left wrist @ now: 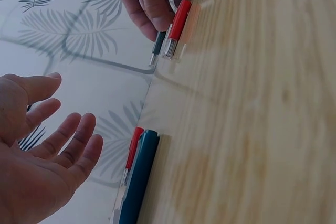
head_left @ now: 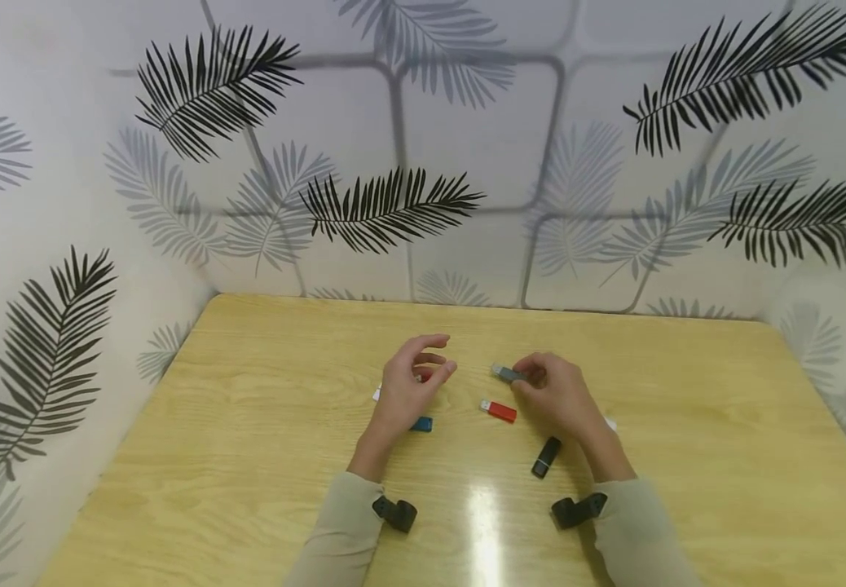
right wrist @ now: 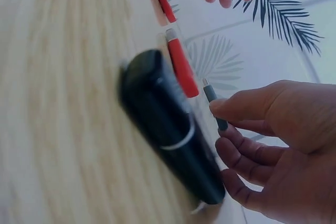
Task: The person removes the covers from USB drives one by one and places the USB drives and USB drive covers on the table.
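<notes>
In the head view my right hand (head_left: 557,395) pinches a grey USB flash drive (head_left: 505,372) between thumb and fingers, its metal plug pointing left. The right wrist view shows the same grey drive (right wrist: 211,95) in those fingertips. My left hand (head_left: 404,390) hovers over the table with relaxed, slightly bent fingers and holds nothing. Under it lies a blue USB flash drive (head_left: 421,424), partly covered by the wrist. Beyond the blue one, a small red drive (left wrist: 134,148) appears in the left wrist view. Between the hands lies another red USB flash drive (head_left: 500,411).
A black USB flash drive (head_left: 546,457) with a pale band lies near the right wrist. White bits show beside the left hand (head_left: 376,394) and behind the right forearm (head_left: 611,424). The wooden table (head_left: 262,456) meets a leaf-patterned wall (head_left: 467,139) at the back.
</notes>
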Motion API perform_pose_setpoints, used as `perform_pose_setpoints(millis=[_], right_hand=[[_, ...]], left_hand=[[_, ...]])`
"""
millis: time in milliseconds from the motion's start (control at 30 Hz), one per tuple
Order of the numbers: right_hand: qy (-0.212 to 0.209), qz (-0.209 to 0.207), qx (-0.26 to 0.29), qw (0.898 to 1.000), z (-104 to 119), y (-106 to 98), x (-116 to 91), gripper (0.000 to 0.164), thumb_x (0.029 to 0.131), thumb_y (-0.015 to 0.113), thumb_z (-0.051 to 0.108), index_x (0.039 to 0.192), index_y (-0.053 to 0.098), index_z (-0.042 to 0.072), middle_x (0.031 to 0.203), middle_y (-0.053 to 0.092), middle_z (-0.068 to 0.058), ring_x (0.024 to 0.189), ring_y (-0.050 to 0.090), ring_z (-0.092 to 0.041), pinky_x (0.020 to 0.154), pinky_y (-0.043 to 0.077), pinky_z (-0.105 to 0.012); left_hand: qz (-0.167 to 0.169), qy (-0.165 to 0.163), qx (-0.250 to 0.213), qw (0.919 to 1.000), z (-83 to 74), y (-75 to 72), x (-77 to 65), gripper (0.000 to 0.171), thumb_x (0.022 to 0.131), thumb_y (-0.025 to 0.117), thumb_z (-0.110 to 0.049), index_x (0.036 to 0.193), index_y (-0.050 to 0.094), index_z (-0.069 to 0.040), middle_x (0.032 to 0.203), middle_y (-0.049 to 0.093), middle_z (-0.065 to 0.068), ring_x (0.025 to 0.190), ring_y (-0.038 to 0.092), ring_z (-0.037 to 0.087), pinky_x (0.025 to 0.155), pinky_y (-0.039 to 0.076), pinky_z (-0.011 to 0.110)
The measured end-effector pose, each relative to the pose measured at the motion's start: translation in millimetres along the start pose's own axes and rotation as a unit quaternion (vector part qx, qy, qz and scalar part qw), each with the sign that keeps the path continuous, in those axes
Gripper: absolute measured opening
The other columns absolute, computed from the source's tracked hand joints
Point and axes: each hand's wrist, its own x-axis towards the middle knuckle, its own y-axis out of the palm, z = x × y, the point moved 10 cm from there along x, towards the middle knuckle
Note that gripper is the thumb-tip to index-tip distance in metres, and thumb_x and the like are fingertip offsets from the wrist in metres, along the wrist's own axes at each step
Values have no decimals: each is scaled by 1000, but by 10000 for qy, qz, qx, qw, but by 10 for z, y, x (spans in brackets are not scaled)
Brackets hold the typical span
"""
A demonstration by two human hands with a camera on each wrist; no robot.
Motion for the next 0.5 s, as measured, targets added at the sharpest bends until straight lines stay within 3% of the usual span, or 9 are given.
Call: perform_pose_setpoints(millis=[267, 500], right_hand=[[-437, -56, 134, 9989, 216, -47, -84, 17, 93, 75, 5, 110, 72, 1, 100, 70, -9, 93, 68, -25, 86, 58, -46], [-906, -158, 168, 9956, 481, -117, -149, 18, 91, 77, 3, 108, 73, 3, 99, 71, -7, 92, 69, -25, 83, 57, -50]], left_hand=[[238, -60, 25, 9997, 34, 92, -12, 36, 98, 72, -11, 132, 65, -6, 130, 65, 9, 108, 67, 28, 93, 57, 45], [351, -155, -63, 9992, 18, 188, 1, 33, 95, 75, -9, 127, 68, -5, 127, 66, 16, 107, 69, 30, 94, 56, 46]])
